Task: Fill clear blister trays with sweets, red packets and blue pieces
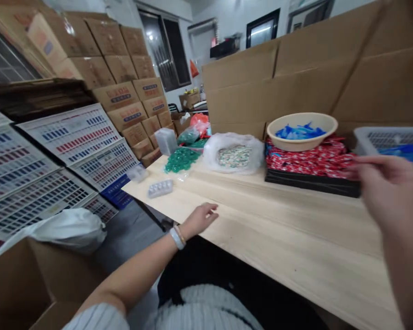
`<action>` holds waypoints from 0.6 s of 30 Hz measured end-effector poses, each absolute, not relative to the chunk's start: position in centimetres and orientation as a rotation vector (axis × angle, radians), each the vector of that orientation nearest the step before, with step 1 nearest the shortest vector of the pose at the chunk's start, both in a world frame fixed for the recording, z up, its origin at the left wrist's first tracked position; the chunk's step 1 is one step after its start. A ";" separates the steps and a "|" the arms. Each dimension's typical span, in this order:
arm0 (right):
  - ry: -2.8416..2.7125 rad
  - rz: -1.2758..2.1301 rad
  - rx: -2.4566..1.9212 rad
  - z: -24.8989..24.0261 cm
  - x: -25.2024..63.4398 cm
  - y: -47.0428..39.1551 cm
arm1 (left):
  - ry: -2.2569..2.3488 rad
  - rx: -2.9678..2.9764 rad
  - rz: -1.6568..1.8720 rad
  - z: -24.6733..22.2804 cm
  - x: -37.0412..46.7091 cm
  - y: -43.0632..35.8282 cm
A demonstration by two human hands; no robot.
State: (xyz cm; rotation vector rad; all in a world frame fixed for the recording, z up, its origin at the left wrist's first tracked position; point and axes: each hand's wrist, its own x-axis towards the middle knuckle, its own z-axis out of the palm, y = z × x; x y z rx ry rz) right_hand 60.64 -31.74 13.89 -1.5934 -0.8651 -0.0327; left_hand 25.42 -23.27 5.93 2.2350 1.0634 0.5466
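My left hand (202, 217) hangs over the near edge of the wooden table (254, 229), fingers loosely bent and thumb apart, with nothing in it. My right hand (388, 188) is at the right end of a black tray (309, 181) heaped with red-and-white packets (306, 160). Its thumb and forefinger are drawn together; blur hides what, if anything, is between them. A cream bowl (302, 143) of blue plastic pieces (299, 132) rests on the packets. Partly behind my right hand is a translucent basket (366, 137) with more blue pieces.
A white bag (215, 158) of small pale pieces, green plastic pieces (181, 159) and a clear plastic tray (160, 188) lie on the table. A cardboard wall (241, 91) runs behind. Stacked cartons (124, 94) and an open box (65, 270) stand left.
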 end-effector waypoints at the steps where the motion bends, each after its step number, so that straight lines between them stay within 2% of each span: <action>1: -0.891 0.043 -1.562 14.2 58.4 -30.2 | 1.149 2.215 0.571 5.5 22.3 -21.4; 4: -1.042 0.290 -1.487 14.0 52.2 -25.5 | 1.505 2.200 0.559 4.6 13.5 -14.9; 8: -1.290 0.394 -1.642 11.4 47.7 -20.2 | 1.702 2.432 0.195 4.0 5.6 -5.7; 13: -1.424 0.617 -1.580 6.6 44.9 -14.4 | 1.650 2.470 -0.386 2.6 2.5 2.5; 18: -1.647 0.873 -1.564 3.5 42.0 -9.5 | 1.504 2.516 -0.431 1.9 2.3 4.1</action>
